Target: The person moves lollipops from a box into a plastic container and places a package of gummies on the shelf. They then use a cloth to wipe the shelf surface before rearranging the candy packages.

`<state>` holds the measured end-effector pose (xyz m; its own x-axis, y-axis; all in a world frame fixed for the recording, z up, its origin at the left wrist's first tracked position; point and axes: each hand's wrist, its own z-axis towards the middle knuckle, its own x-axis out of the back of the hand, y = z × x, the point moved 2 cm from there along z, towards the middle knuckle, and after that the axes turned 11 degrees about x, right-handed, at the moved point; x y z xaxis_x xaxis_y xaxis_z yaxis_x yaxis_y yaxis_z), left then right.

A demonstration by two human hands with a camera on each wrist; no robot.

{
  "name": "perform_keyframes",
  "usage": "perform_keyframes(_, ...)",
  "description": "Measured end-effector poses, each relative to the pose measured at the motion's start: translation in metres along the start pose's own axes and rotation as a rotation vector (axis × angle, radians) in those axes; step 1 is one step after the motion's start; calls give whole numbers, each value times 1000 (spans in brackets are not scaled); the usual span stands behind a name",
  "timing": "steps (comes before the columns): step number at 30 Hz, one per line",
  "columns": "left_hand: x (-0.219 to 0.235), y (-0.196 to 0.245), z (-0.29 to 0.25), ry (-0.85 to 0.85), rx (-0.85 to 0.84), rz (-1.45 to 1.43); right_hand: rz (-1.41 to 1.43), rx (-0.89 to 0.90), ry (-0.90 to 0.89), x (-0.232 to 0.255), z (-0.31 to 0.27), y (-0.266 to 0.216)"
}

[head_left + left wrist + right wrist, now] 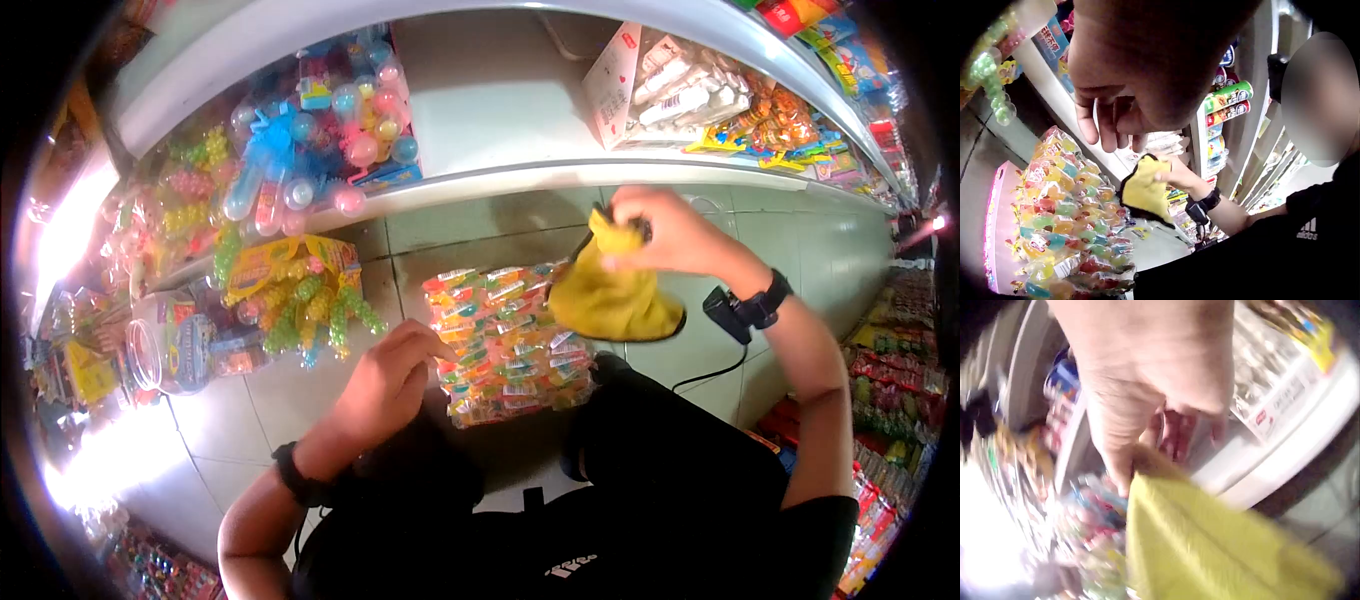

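My right hand pinches a yellow cloth with dark edging by its upper part. The cloth hangs down over the right side of a box of wrapped candies. In the right wrist view the cloth drops from between the thumb and fingers. My left hand is at the left edge of the candies, fingers loosely bent and holding nothing. From the left wrist view, the candies are clear-wrapped, multicoloured and packed in rows in a pink box.
A white shelf runs along the front, with bubble-topped toys at left and a carton of white packets at right. Bead-like green toys and a clear plastic jar stand left of my left hand. Packaged goods line the right side.
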<state>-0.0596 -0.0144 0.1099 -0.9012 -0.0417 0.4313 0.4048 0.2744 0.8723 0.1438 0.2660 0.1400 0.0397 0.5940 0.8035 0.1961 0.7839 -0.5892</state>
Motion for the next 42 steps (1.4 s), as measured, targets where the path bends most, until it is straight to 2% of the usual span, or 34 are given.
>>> perform_keyframes(1,-1,1,2,1,-18,13,135,150,339,0,-2,4)
perform_keyframes(2,-4,-2,1,8,-9,27,267,-83,524,-5,-8,9)
perform_keyframes(3,-9,0,-3,11,3,14,271,-85,506,-5,-12,8)
perform_keyframes(5,-4,1,-2,-4,5,-43,75,-138,-150,-13,-18,7)
perform_keyframes(6,-1,6,-4,-23,54,-31,249,-67,164,-11,-20,10)
perform_keyframes(7,1,6,-2,-13,51,-38,610,-284,390,-7,-20,13)
perform_keyframes(9,1,5,-5,10,75,-41,456,-191,211,-5,-16,4)
perform_keyframes(11,4,6,-4,-10,111,-47,561,-124,177,-7,-12,-17)
perform_keyframes(12,4,14,-1,60,22,38,649,-63,289,-5,-7,-27)
perform_keyframes(13,2,20,0,128,-61,115,700,-99,327,0,-3,-45)
perform_keyframes(15,2,29,11,186,-105,173,711,-140,80,12,1,-84)
perform_keyframes(17,6,56,23,340,-187,70,622,141,62,4,2,-103)
perform_keyframes(18,8,63,28,346,-189,68,619,179,-1,3,2,-111)
perform_keyframes(19,8,69,33,263,-242,26,731,156,-6,-1,0,-118)
perform_keyframes(20,6,72,35,178,-295,-18,763,189,20,1,0,-124)
perform_keyframes(21,8,70,35,181,-297,-26,794,220,43,4,-1,-128)
perform_keyframes(22,10,66,35,60,-295,-56,788,217,37,7,-3,-127)
perform_keyframes(23,9,64,36,-61,-295,-83,753,135,23,11,-7,-123)
perform_keyframes(24,9,65,31,70,-259,-182,719,53,10,15,-11,-118)
perform_keyframes(25,13,63,29,69,-260,-186,680,-24,23,16,-12,-109)
perform_keyframes(27,29,55,24,150,-125,-235,454,-176,-54,12,-14,-91)
perform_keyframes(28,32,63,21,168,-88,-281,453,-176,-54,13,-11,-90)
perform_keyframes(29,33,69,18,168,-86,-282,329,-148,-263,9,-7,-91)
perform_keyframes(30,33,72,15,182,-10,-382,203,-119,-468,6,-7,-91)
perform_keyframes(31,33,73,14,196,65,-482,205,-120,-468,-3,-7,-81)
perform_keyframes(32,35,76,15,248,-6,-467,125,108,-218,-16,-6,-66)
perform_keyframes(33,34,76,16,249,-7,-468,42,333,34,-24,-7,-58)
perform_keyframes(34,34,76,17,297,-39,-489,97,377,104,-25,-4,-59)
perform_keyframes(35,34,76,18,346,-71,-510,95,378,100,-22,-4,-64)
perform_keyframes(37,31,84,15,346,-29,-553,759,-99,-147,-21,-3,-80)
perform_keyframes(39,25,94,13,198,115,-586,1027,24,-132,-37,-1,-94)
perform_keyframes(40,19,91,17,70,-48,-484,1074,84,-182,-53,-3,-92)
perform_keyframes(41,7,93,17,-211,-72,-747,1121,146,-236,-62,0,-98)
perform_keyframes(42,-6,96,18,-309,-90,-744,1329,116,-167,-57,1,-108)
